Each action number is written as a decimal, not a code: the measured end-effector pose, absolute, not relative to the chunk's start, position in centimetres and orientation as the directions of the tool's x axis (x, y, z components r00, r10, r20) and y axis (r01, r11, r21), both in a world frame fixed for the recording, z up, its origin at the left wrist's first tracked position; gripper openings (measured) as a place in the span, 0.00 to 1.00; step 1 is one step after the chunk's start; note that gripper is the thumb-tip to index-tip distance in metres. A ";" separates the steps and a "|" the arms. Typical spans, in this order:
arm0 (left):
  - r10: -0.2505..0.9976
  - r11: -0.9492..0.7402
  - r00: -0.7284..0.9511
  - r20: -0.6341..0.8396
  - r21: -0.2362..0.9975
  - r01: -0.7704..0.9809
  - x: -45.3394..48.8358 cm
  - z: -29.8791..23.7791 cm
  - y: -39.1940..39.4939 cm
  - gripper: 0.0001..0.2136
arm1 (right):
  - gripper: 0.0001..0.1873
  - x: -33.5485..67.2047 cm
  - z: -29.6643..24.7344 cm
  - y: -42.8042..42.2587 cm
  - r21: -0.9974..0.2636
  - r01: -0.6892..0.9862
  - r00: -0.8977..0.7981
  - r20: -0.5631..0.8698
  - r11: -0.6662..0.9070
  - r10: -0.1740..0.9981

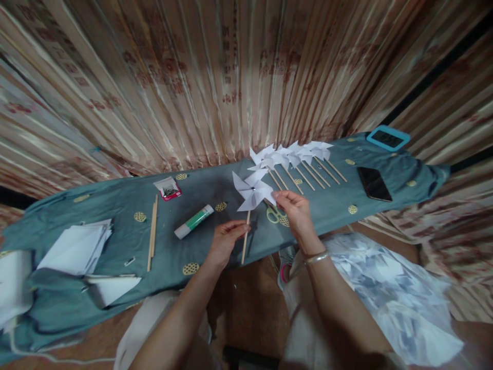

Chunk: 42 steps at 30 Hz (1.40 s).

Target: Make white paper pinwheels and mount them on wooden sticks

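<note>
A white paper pinwheel on a wooden stick is held up over the middle of the cloth-covered table. My left hand pinches its stick partway down. With thumb and fingers, my right hand grips the edge of a paper blade on the right side. A dark round pin shows at the pinwheel's centre. Beneath and beside my right hand lie scissors with pale green handles, partly covered. Behind them, several pinwheels lie in an overlapping row, their sticks pointing toward me.
Left of my hands lie a glue stick, wooden sticks, a small box of pins and stacked paper. A phone and a blue-framed clock are at the right. Below sits a plastic bag of white paper pieces.
</note>
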<state>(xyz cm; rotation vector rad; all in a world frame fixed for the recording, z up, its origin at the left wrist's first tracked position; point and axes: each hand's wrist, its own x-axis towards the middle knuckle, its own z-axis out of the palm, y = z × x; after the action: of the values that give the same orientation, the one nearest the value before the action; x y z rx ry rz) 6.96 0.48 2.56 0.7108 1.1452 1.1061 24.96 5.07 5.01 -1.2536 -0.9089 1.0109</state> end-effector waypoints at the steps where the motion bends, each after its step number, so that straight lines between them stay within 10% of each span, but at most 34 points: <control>1: 0.939 0.333 0.020 -0.344 0.889 -0.313 7.0 2.6 0.5 0.17 | 0.20 24.9 5.0 5.0 -0.994 -0.103 0.309 -0.002 0.032 0.951; 42: 0.944 0.296 -0.030 -0.327 0.886 -0.358 7.1 2.2 0.7 0.16 | 0.17 21.8 4.5 3.7 -0.984 -0.165 0.137 -0.085 -0.062 0.987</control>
<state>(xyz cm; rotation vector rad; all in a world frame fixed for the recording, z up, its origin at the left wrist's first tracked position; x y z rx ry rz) 7.08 0.73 2.20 0.6722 1.1417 1.1801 21.80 3.66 4.50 -1.2072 -0.9496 1.2272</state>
